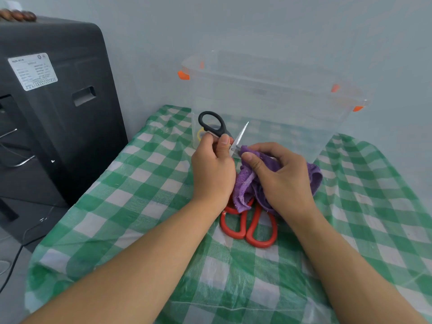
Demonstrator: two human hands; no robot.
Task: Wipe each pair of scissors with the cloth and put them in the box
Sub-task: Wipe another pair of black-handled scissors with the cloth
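My left hand (214, 164) grips black-handled scissors (214, 123) by the handles, blades apart, one silver blade pointing up and to the right. My right hand (278, 174) holds a purple cloth (247, 185) bunched around the other blade near the pivot. Red-handled scissors (251, 226) lie on the tablecloth below my hands, their blades hidden under the cloth. A clear plastic box (268, 99) with orange latches stands just behind my hands. Something yellow and dark shows dimly through its left wall.
The table wears a green and white checked cloth (140, 197). A large black machine (53, 101) with a white label stands to the left, cables trailing on the floor beside it. A pale wall is behind the box.
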